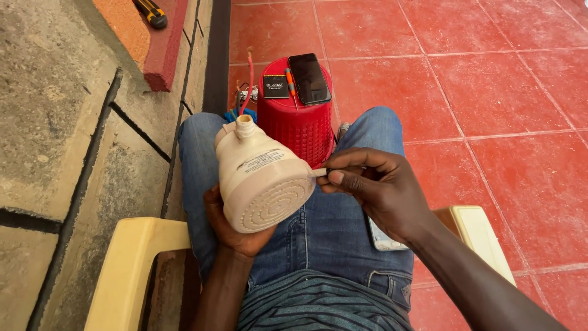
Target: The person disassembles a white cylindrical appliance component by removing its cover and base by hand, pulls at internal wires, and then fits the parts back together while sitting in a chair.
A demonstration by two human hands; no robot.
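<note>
I sit in a cream plastic chair with a cream electric shower head over my lap. My left hand cups it from below, perforated face turned toward me and to the right. My right hand pinches a small white tab on the head's rim between thumb and forefinger. The shower head's threaded neck points away from me.
An upturned red plastic basket stands between my knees, bearing a dark phone, a small black battery and an orange pen. Wires lie beside it. A stone wall rises on my left, with a yellow-black tool on its red ledge. Red floor tiles lie to the right.
</note>
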